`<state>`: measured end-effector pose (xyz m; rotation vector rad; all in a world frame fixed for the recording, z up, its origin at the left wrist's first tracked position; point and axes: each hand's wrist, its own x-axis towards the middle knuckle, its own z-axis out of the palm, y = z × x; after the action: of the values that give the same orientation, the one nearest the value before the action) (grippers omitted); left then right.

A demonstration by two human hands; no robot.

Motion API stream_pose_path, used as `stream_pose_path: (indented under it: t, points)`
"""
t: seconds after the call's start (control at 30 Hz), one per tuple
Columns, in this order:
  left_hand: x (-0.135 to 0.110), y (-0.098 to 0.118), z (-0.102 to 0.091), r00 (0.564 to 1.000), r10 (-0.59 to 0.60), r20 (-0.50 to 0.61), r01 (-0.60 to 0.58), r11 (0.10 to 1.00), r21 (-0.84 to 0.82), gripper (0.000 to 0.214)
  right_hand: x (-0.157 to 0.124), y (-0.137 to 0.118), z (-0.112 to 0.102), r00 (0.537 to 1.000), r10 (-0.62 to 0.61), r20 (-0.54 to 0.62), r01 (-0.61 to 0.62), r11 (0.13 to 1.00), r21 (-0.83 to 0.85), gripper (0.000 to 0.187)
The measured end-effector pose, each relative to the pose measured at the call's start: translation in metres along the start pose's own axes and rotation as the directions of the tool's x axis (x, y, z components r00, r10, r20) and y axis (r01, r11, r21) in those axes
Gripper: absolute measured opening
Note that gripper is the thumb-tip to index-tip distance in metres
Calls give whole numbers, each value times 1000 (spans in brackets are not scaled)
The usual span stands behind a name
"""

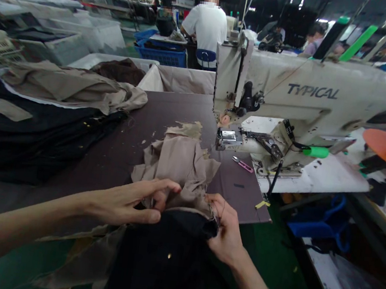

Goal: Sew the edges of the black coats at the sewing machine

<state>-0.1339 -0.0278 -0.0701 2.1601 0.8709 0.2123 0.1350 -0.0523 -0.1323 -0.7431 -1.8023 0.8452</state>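
A dark garment [161, 258] with a small shiny metal dot hangs over the table's near edge. Its beige lining cloth [180, 157] spreads crumpled and frayed across the tabletop. My left hand [143, 202] lies at the left of the seam between the two cloths, thumb and index finger apart, the other fingers partly curled at the fabric. At the right end of that seam, my right hand [227, 231] is closed on the dark garment's bunched edge. A bracelet circles the right wrist.
A sewing machine [312, 91] stands at the right, its narrow arm over the brown table [179, 107]. Pink thread snips [243, 164] lie below it. Dark garments [39, 135] and beige cloth [70, 82] are piled left. A person in a white shirt [207, 29] sits beyond.
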Motion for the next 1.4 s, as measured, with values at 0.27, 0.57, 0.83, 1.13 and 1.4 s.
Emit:
stream_pose_path:
  t: [0.27, 0.57, 0.83, 1.13, 1.4]
  points:
    - [27, 15, 45, 878, 79, -472, 21, 979, 203, 18, 21, -12, -19, 994, -104, 11, 105, 990, -99, 17]
    - [30, 13, 63, 782, 187, -594, -102, 980, 174, 13, 22, 4, -16, 999, -35, -11, 35, 999, -14, 18]
    - [24, 51, 14, 909, 273, -316, -164, 929, 330, 31, 28, -4, -14, 999, -23, 48, 21, 999, 32, 17]
    - [24, 52, 13, 892, -28, -451, 101, 985, 138, 17, 21, -14, -18, 992, 112, -53, -106, 989, 106, 17]
    - [29, 53, 14, 915, -83, -395, 86, 996, -11, 15, 24, -13, -19, 940, 315, -132, -282, 934, 219, 13]
